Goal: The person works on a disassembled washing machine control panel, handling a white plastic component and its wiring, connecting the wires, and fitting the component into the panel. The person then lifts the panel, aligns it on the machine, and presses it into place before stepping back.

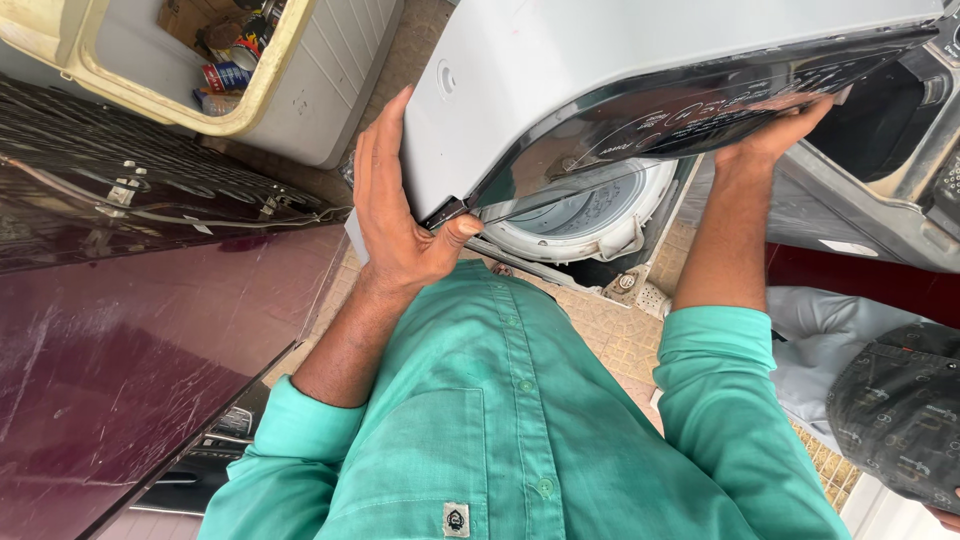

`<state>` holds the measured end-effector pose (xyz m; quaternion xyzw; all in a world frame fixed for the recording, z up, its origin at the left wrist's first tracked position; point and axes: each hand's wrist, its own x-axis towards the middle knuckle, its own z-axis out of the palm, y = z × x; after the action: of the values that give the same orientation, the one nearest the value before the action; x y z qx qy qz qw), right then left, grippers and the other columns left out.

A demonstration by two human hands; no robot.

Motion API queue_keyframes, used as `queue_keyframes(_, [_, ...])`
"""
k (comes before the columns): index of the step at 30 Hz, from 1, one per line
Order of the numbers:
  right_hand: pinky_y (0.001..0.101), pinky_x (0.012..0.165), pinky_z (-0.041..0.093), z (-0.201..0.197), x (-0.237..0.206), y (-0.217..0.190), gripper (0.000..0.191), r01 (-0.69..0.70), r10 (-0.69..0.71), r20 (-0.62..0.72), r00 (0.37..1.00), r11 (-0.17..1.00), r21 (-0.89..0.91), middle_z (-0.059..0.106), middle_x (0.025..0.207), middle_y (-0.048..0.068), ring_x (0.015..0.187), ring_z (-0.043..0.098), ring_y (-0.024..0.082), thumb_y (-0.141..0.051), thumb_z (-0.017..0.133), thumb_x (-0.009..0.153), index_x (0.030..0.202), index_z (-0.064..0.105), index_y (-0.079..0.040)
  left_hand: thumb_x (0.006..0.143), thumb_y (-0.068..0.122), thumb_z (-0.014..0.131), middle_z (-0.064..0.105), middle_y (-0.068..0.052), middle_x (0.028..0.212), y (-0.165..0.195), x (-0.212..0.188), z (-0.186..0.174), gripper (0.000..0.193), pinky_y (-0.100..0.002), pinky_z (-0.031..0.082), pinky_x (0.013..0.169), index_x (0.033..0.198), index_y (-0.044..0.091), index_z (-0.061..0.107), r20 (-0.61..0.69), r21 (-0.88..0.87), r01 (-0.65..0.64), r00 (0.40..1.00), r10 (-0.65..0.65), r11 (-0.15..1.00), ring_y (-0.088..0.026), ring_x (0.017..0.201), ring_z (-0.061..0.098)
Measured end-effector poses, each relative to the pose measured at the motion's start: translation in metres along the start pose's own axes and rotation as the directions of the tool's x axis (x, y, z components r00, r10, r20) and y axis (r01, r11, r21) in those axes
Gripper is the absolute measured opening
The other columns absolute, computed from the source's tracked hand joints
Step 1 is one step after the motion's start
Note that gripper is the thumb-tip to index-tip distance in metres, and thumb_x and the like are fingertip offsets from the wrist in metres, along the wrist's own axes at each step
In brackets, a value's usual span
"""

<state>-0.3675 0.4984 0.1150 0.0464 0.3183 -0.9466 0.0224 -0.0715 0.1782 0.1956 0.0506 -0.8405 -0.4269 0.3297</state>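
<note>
Top panel (600, 70) of the washing machine is lifted clear of the drum (590, 215) and tilted, left hand (395, 215) clasping its near corner, right hand (775, 135) pressed under its dark glossy face; refitting or removal remains.

Beige patterned tile floor (620, 335) below me; scratched maroon metal appliance (130, 370) at my left; cream-rimmed white tub (300, 80) beyond, daylight.
</note>
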Motion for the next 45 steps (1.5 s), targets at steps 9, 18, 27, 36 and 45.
queue_keyframes(9, [0.0617, 0.122, 0.04, -0.009, -0.015, 0.008, 0.083, -0.12, 0.163, 0.074, 0.984, 0.908, -0.402, 0.041, 0.156, 0.017, 0.148, 0.045, 0.04, -0.064, 0.044, 0.088, 0.152, 0.034, -0.013, 0.079, 0.066, 0.083, 0.052, -0.02, 0.144, 0.007, -0.002, -0.025, 0.11, -0.048, 0.044, 0.111, 0.154, 0.0, 0.038, 0.113, -0.077, -0.056, 0.991, 0.065, 0.995, -0.036, 0.127, 0.055])
queue_keyframes(18, [0.0594, 0.122, 0.04, -0.032, -0.131, -0.046, 0.08, 0.226, 0.216, 0.336, 0.917, 0.412, -0.882, 0.043, 0.152, 0.017, 0.145, 0.046, 0.039, -0.061, 0.05, 0.085, 0.147, 0.036, -0.013, 0.073, 0.037, 0.092, 0.061, -0.011, 0.112, 0.007, 0.0, -0.046, 0.073, -0.044, 0.049, 0.087, 0.127, 0.006, 0.056, 0.167, -0.255, -0.115, 0.973, 0.161, 0.96, -0.031, 0.103, 0.062])
queue_keyframes(27, [0.0571, 0.121, 0.041, 0.031, -0.225, -0.115, 0.078, 0.46, 0.27, 0.459, 0.846, 0.062, -0.886, 0.045, 0.148, 0.017, 0.143, 0.048, 0.037, -0.058, 0.057, 0.081, 0.141, 0.039, -0.012, 0.078, 0.057, 0.085, 0.058, -0.008, 0.096, -0.017, -0.002, -0.045, 0.066, -0.042, 0.045, 0.073, 0.112, 0.006, 0.062, 0.154, -0.312, -0.275, 0.93, 0.334, 0.909, -0.027, 0.086, 0.062])
queue_keyframes(36, [0.0547, 0.12, 0.042, 0.057, -0.255, -0.13, 0.075, 0.434, 0.283, 0.398, 0.872, -0.073, -0.898, 0.048, 0.144, 0.016, 0.14, 0.049, 0.035, -0.054, 0.064, 0.077, 0.136, 0.042, -0.012, 0.077, 0.053, 0.084, 0.059, -0.006, 0.096, -0.037, 0.008, -0.048, 0.059, -0.04, 0.043, 0.069, 0.109, 0.008, 0.063, 0.18, -0.359, -0.296, 0.908, 0.377, 0.885, -0.025, 0.085, 0.063])
queue_keyframes(45, [0.0524, 0.12, 0.042, 0.087, -0.237, -0.122, 0.074, 0.442, 0.317, 0.382, 0.868, -0.143, -0.886, 0.05, 0.14, 0.016, 0.138, 0.051, 0.033, -0.051, 0.07, 0.074, 0.13, 0.044, -0.012, 0.077, 0.052, 0.085, 0.06, -0.001, 0.105, -0.058, 0.018, -0.064, 0.063, -0.036, 0.055, 0.078, 0.122, 0.013, 0.064, 0.357, -0.536, -0.268, 0.787, 0.503, 0.8, -0.02, 0.097, 0.063])
